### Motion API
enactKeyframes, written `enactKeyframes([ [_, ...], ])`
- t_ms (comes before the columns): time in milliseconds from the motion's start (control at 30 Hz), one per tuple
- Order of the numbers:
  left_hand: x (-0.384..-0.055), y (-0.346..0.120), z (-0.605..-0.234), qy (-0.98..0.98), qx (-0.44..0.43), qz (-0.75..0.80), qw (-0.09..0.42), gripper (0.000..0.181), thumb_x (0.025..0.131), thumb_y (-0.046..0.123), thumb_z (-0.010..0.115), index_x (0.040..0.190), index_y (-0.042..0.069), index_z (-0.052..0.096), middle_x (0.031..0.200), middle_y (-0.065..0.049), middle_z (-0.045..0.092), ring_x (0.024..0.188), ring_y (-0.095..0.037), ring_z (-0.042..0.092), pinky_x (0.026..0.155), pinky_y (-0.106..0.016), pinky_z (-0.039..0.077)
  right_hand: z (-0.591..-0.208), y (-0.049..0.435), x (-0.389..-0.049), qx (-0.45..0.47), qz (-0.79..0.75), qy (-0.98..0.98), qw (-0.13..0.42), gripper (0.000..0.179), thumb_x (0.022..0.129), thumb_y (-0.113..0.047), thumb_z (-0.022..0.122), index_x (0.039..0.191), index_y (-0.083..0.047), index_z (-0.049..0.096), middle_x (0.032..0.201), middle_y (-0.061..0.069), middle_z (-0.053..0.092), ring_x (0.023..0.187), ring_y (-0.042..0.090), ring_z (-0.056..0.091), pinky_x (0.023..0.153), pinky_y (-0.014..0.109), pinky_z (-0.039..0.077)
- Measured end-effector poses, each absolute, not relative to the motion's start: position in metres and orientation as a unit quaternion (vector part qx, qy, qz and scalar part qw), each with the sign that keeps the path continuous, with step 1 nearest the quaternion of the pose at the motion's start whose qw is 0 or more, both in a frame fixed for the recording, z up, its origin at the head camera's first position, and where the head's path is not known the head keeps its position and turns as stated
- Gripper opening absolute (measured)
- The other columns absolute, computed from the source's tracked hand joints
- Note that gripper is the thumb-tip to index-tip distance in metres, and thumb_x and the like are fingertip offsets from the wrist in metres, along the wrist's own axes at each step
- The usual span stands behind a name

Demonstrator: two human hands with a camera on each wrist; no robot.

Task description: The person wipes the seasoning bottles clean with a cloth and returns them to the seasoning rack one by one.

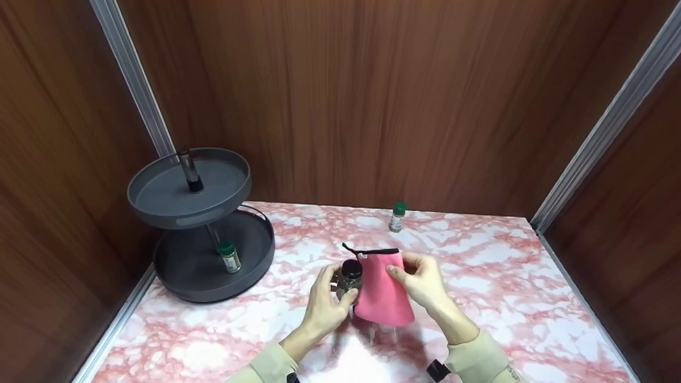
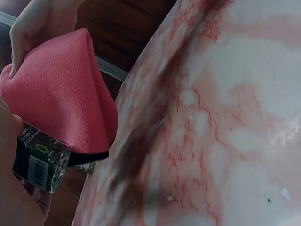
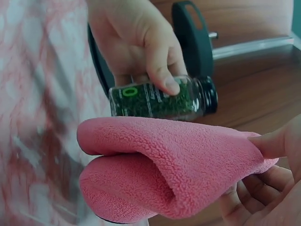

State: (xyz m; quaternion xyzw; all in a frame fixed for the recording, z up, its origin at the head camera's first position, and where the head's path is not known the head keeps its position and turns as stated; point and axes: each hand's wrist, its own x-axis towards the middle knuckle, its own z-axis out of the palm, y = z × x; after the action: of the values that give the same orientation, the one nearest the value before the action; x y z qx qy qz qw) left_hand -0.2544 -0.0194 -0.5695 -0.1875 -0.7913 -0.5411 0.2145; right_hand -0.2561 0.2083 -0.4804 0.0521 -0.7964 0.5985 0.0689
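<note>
My left hand [image 1: 325, 306] grips a small glass spice jar [image 1: 349, 276] with a black lid; green dried herbs show through its glass in the right wrist view. My right hand [image 1: 425, 279] pinches a folded pink cloth [image 1: 385, 290] with black edging, thumb on the near side. In the right wrist view the fuzzy cloth [image 3: 174, 165] hangs in folds close by the jar [image 3: 155, 99]. The left wrist view shows the jar's labelled side with a barcode [image 2: 38, 172], beside the cloth [image 2: 61, 89]; whether they touch I cannot tell.
To the left stands a dark two-tier round tray [image 1: 189, 205], with a green-lidded spice jar [image 1: 230, 258] on its lower tier. Another green-lidded jar [image 1: 397, 217] stands at the back of the pink-and-white marbled table [image 1: 505, 276]. Wooden panels [image 1: 340, 106] enclose the back and sides.
</note>
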Motion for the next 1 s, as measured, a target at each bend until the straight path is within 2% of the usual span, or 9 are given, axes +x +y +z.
enactKeyframes([
  [233,-0.249,-0.012,-0.557,-0.781,-0.219,-0.549,0.203,0.055,0.094,0.015,0.083,0.145,0.005,0.064,0.133,-0.012,0.073,0.108,-0.024,0.071,0.094,-0.036,0.064,-0.483,0.2,-0.253,0.076,0.594,-0.799,0.056,0.019,0.094,0.002,0.081,0.112,0.011,0.081,0.099,0.022,0.083,0.081,0.006,0.072,0.075,0.019,0.061],
  [467,-0.246,-0.008,-0.544,-0.758,-0.236,-0.585,0.164,0.052,0.096,0.016,0.083,0.145,0.013,0.065,0.13,-0.007,0.073,0.111,-0.023,0.07,0.094,-0.046,0.067,-0.498,0.197,-0.253,0.089,0.572,-0.814,0.039,0.018,0.094,0.002,0.081,0.111,0.009,0.082,0.101,0.025,0.083,0.081,0.009,0.071,0.071,0.018,0.06],
  [700,-0.246,-0.008,-0.546,-0.765,-0.23,-0.577,0.168,0.052,0.096,0.014,0.082,0.145,0.011,0.065,0.13,-0.007,0.073,0.111,-0.02,0.07,0.094,-0.035,0.065,-0.505,0.199,-0.253,0.093,0.568,-0.818,0.005,0.022,0.099,-0.002,0.079,0.117,0.01,0.08,0.105,0.025,0.084,0.084,0.01,0.072,0.073,0.019,0.061],
  [833,-0.247,-0.008,-0.553,-0.768,-0.235,-0.569,0.179,0.051,0.097,0.013,0.081,0.145,0.008,0.064,0.13,-0.01,0.072,0.11,-0.024,0.071,0.093,-0.035,0.066,-0.495,0.202,-0.252,0.088,0.588,-0.804,0.001,0.026,0.1,-0.003,0.077,0.122,0.011,0.079,0.109,0.023,0.084,0.087,0.008,0.073,0.078,0.019,0.062],
  [1000,-0.244,-0.008,-0.56,-0.771,-0.227,-0.569,0.173,0.051,0.098,0.013,0.08,0.145,0.005,0.063,0.132,-0.012,0.071,0.11,-0.026,0.072,0.093,-0.035,0.066,-0.477,0.204,-0.249,0.085,0.609,-0.788,0.011,0.028,0.1,-0.002,0.076,0.123,0.013,0.077,0.105,0.019,0.084,0.086,0.005,0.074,0.08,0.02,0.063],
])
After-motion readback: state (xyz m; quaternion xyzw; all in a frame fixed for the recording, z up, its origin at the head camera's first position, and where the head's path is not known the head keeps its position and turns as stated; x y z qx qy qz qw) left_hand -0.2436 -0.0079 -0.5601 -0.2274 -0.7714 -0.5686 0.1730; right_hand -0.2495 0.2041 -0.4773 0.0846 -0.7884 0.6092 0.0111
